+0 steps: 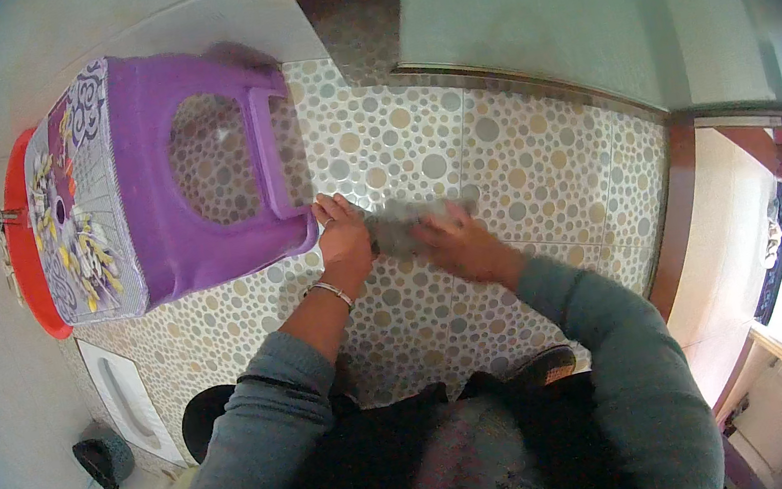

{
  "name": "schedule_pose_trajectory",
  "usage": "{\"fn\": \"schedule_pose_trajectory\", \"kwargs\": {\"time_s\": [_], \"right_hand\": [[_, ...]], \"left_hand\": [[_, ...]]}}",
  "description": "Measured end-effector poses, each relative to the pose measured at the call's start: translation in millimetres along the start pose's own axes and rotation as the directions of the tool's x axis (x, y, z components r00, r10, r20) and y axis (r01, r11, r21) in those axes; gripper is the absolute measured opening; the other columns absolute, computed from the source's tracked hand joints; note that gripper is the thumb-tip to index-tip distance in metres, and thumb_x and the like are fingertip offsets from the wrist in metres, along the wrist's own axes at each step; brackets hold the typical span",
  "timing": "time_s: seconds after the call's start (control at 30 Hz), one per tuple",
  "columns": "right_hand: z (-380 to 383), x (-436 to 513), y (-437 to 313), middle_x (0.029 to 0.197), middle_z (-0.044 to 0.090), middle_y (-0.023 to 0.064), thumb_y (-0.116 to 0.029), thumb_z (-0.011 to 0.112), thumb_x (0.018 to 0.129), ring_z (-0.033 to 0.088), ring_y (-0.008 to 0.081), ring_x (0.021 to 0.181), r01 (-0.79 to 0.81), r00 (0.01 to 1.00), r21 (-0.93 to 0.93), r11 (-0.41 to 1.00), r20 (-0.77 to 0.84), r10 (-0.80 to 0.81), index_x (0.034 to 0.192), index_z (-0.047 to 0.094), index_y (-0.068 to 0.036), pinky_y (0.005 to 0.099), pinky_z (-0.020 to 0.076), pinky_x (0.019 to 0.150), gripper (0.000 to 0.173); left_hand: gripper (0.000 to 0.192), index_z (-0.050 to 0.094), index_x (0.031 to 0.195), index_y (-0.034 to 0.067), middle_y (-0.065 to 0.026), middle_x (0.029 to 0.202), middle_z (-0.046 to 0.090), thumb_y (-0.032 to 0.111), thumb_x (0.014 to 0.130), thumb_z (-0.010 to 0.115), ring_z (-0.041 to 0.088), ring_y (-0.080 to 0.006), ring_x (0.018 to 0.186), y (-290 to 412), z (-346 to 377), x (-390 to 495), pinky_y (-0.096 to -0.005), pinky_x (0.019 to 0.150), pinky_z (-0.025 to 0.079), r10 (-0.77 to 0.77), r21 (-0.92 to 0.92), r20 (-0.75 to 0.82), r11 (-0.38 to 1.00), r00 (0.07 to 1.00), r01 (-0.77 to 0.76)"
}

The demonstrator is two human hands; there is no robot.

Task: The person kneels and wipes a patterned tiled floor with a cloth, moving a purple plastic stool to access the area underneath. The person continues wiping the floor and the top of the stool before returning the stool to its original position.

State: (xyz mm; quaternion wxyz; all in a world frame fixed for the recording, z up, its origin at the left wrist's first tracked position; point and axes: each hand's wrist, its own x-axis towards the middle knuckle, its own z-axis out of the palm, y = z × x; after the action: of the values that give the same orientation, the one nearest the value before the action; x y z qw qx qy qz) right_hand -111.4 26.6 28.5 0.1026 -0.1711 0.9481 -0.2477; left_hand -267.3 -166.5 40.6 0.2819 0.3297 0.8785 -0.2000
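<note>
Low over the pebble-patterned tile floor, my left hand, with a bracelet at the wrist, is beside the foot of a purple plastic stool. Whether its fingers touch the stool, I cannot tell. My right hand is blurred. A greyish, see-through-looking blurred thing, perhaps a cloth, lies between the hands, against the right fingers. A flower-patterned cover is on the stool's seat, and a red plastic basin sits behind it.
A frosted glass door panel stands at the upper right, beside a brown door frame. At lower left are a squat toilet and a dark-lined bin. My shoe is near the lower middle.
</note>
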Motion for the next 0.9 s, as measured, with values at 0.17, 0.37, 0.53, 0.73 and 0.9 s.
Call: {"fn": "schedule_pose_trajectory", "kwargs": {"time_s": [0.17, 0.37, 0.53, 0.73, 0.9], "right_hand": [[-17.5, -7.6, 0.4, 0.147, 0.047, 0.0043, -0.024, 0.057, 0.093, 0.037, 0.0262, 0.142, 0.087, 0.993, -0.097, 0.992, 0.084, -0.078, 0.132, 0.060, -0.018, 0.0592, 0.0267, 0.114, 0.040], [-64.6, 156.6, 64.1, 0.154, 0.039, 0.0091, -0.024, 0.057, 0.095, 0.036, 0.0314, 0.141, -0.377, 0.902, -0.066, 0.924, -0.255, 0.350, 0.140, 0.053, -0.018, 0.0610, 0.0245, 0.113, 0.046], [-76.4, 196.7, 49.6, 0.155, 0.038, 0.0096, -0.025, 0.054, 0.096, 0.033, 0.0314, 0.144, -0.400, 0.914, -0.077, 0.913, -0.098, 0.392, 0.144, 0.049, -0.022, 0.0599, 0.0215, 0.115, 0.048], [-17.2, 17.0, -4.0, 0.143, 0.050, 0.0058, -0.026, 0.054, 0.098, 0.040, 0.0289, 0.137, 0.070, 0.996, 0.081, 0.994, 0.057, -0.075, 0.137, 0.055, -0.014, 0.0578, 0.0262, 0.116, 0.041], [-10.0, -47.3, -16.6, 0.144, 0.049, 0.0053, -0.026, 0.056, 0.097, 0.040, 0.0282, 0.138, 0.197, 0.933, 0.028, 0.980, 0.302, -0.196, 0.136, 0.056, -0.019, 0.0578, 0.0277, 0.116, 0.039]], "left_hand": [[0.102, 0.023, 0.146, -0.017, -0.0473, 0.143, 0.027, 0.034, 0.077, 0.078, 0.030, -0.0576, 0.137, -7.0, 17.0, -6.4, -0.0472, 0.114, 0.036, -0.013, -0.075, -0.119, 0.997, 0.993, 0.005], [0.097, 0.027, 0.144, -0.019, -0.0473, 0.141, 0.030, 0.036, 0.079, 0.074, 0.031, -0.0592, 0.136, -5.3, -22.5, -19.5, -0.0474, 0.103, 0.048, 0.157, 0.200, -0.057, 0.969, 0.986, -0.143], [0.098, 0.029, 0.143, -0.019, -0.0465, 0.143, 0.029, 0.038, 0.078, 0.076, 0.031, -0.0593, 0.136, -9.9, 3.1, -13.1, -0.0440, 0.095, 0.054, 0.041, 0.025, -0.122, 0.999, 0.992, -0.038], [0.087, 0.030, 0.143, -0.018, -0.0499, 0.141, 0.027, 0.026, 0.081, 0.072, 0.035, -0.0596, 0.134, -2.6, -29.7, -20.0, -0.0395, 0.093, 0.055, 0.068, 0.001, -0.065, 0.998, 0.996, -0.068], [0.079, 0.030, 0.143, -0.019, -0.0486, 0.142, 0.029, 0.022, 0.084, 0.066, 0.039, -0.0598, 0.131, 2.1, -2.7, -13.5, -0.0420, 0.103, 0.049, 0.026, 0.111, -0.138, 0.994, 0.990, -0.010]]}}
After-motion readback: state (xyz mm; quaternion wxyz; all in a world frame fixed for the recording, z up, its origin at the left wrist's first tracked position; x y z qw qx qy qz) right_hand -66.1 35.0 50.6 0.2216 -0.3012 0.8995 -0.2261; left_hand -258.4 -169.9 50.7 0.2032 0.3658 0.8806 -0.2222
